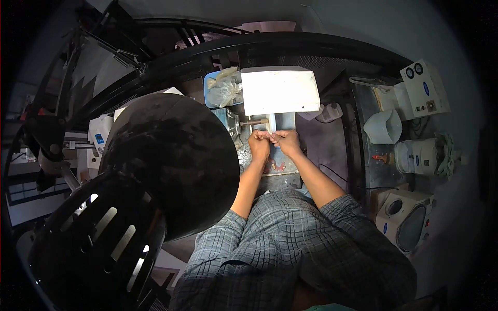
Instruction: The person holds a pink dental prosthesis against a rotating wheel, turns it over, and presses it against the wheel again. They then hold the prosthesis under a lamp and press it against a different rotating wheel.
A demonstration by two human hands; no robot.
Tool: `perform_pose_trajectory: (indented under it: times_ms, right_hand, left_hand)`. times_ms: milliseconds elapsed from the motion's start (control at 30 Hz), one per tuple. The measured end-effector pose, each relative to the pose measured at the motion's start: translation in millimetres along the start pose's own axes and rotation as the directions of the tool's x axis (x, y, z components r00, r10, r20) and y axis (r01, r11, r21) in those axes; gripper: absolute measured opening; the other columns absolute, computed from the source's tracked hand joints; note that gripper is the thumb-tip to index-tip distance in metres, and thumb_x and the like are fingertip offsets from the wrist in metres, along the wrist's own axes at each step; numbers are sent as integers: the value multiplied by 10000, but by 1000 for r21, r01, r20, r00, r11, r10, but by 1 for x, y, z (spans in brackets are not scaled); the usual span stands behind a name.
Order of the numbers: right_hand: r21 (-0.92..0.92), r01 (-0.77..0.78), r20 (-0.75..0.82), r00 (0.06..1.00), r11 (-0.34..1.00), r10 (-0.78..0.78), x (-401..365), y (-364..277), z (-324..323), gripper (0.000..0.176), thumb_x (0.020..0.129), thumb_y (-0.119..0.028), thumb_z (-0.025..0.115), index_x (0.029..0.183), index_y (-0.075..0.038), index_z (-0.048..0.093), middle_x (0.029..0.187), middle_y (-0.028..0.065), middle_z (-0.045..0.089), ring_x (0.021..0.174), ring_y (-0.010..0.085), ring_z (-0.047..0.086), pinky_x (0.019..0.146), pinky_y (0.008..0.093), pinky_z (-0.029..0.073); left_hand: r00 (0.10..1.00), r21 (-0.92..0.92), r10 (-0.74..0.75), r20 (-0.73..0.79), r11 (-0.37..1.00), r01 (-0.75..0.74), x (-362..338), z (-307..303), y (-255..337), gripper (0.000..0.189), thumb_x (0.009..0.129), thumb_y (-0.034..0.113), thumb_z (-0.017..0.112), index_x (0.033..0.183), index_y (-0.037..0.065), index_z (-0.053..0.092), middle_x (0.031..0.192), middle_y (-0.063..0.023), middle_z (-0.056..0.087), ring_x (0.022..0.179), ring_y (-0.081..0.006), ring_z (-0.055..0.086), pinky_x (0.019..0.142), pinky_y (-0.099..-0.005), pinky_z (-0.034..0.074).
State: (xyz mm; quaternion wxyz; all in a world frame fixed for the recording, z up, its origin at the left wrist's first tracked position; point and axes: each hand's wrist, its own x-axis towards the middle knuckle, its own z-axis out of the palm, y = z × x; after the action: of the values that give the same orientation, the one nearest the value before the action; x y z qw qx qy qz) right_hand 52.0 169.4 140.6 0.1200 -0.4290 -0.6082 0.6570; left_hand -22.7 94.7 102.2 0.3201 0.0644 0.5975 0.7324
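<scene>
My left hand point(259, 145) and my right hand point(286, 142) come together, fingers pinched, at the lower edge of a pale polishing wheel point(273, 122). Between the fingertips is a small pale piece point(271, 134), mostly hidden; I cannot tell what it is. The wheel sits on the shaft point(252, 123) of a bench motor point(227, 120), which stands left of my hands. Just below the hands, a pink, horseshoe-shaped denture point(278, 166) lies on the work surface. A white box-shaped hood point(280, 91) covers the area behind the wheel.
A large black lamp shade point(171, 166) fills the left foreground near my left forearm. Behind the motor stands a blue bin point(210, 93) with plastic bags. At right, a shelf holds a white jug point(383, 127) and a machine with gauges point(426, 90). Another machine point(407, 220) stands lower right.
</scene>
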Motion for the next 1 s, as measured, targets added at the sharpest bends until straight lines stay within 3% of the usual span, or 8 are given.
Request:
perform_pose_trajectory:
  times_ms: [167,333,433,633,767,1000]
  right_hand:
    - [-100,-62,-18,998,993,61,-1,-10,1,151,809,-83,606,881,42,650,711,70,647,597,95,588,525,213,469]
    - [-3,-87,-8,996,996,87,-1,-13,-2,137,812,-80,598,849,40,652,695,60,646,579,88,583,521,208,465]
    - [-26,-105,-10,994,994,104,1,-12,-3,133,813,-82,596,827,39,652,693,56,645,570,83,578,522,207,466]
    - [-63,-76,-13,997,995,76,-2,-10,6,136,812,-82,597,810,42,652,691,52,643,571,83,576,515,211,463]
    - [10,-92,-12,996,996,92,-2,-11,9,135,812,-86,599,800,38,652,699,57,644,582,92,586,514,210,468]
    - [115,-144,0,990,983,144,4,-4,4,129,809,-84,603,805,37,648,691,58,641,577,93,587,511,206,467]
  left_hand:
    - [994,-122,-113,-5,986,111,1,1,4,80,784,-88,518,763,-16,491,665,-100,580,554,-142,550,544,-257,471]
    - [988,-181,-149,-49,974,138,-1,5,2,65,779,-95,503,791,-32,496,663,-113,579,546,-154,551,540,-262,480]
    - [967,-170,-250,-50,956,239,-3,9,17,58,764,-99,501,779,-43,500,681,-124,580,556,-168,558,524,-279,481]
    - [975,-60,-220,17,973,221,4,-4,29,57,759,-93,486,783,-49,513,684,-125,579,563,-168,557,526,-281,476]
    - [981,-21,-189,36,982,190,6,-7,28,63,746,-95,495,777,-46,521,686,-122,580,571,-159,554,530,-273,471]
    - [979,-4,-198,-39,980,198,9,1,16,61,744,-93,499,753,-37,518,684,-121,576,566,-160,550,528,-274,466]
